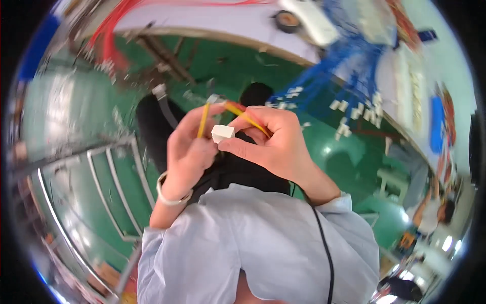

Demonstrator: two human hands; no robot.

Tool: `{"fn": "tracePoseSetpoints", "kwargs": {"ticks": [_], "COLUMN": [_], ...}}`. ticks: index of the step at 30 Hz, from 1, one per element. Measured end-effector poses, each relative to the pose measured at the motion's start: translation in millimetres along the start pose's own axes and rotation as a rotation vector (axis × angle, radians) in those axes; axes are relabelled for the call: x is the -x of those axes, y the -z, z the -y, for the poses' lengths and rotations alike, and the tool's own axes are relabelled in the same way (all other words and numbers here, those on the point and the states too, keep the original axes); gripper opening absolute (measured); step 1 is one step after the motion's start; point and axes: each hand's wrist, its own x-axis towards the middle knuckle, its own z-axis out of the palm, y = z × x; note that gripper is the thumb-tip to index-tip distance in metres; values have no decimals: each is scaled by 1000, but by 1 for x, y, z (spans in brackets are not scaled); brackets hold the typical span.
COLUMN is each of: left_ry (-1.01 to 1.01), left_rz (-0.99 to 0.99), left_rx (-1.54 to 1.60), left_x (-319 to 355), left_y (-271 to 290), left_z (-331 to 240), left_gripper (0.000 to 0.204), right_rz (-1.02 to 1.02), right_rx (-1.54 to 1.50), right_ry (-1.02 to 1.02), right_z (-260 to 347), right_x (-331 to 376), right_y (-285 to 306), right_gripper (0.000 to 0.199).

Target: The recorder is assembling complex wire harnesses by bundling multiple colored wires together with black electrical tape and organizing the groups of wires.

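Above my lap, my right hand [281,139] pinches a small white plastic connector housing [223,133] between thumb and fingers. A yellow wire [248,119], with a bit of red beside it, runs along that hand's fingers. My left hand [190,149] is close by on the left, its fingers curled around another stretch of yellow wire [203,120]; motion blurs it somewhat. Just beyond the fingertips, the wires meet at a small whitish end piece [215,99], too blurred to make out.
Across the far side runs a pale worktable [223,20]. Blue wires with white connectors [354,66] hang over its edge at right, red wires [109,45] at left. A metal frame [114,192] stands left on the green floor. Another person [433,213] is far right, near a stool [392,182].
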Motion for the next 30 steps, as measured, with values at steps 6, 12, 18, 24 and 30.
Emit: {"fn": "tracePoseSetpoints", "kwargs": {"ticks": [6,12,18,24,30], "left_ry": [-109,78,95,28,-384], "left_rz": [-56,54,57,19,-254], "left_rx": [186,725,699,578,-5], "left_x": [15,19,17,16,27], "left_y": [29,48,45,38,26], "left_z": [11,5,3,5,3], "left_gripper": [36,44,43,41,34], "right_rz": [180,103,165,89,17], "right_rx": [-212,-235,-71,-8,216], "right_ry": [-32,125,187,143,305], "right_z": [0,-6,-5,-6,6], "right_x": [-9,-9,-5,-1,2], "right_y": [-40,-39,-46,-44,-37], "right_gripper": [15,15,12,20,23]}}
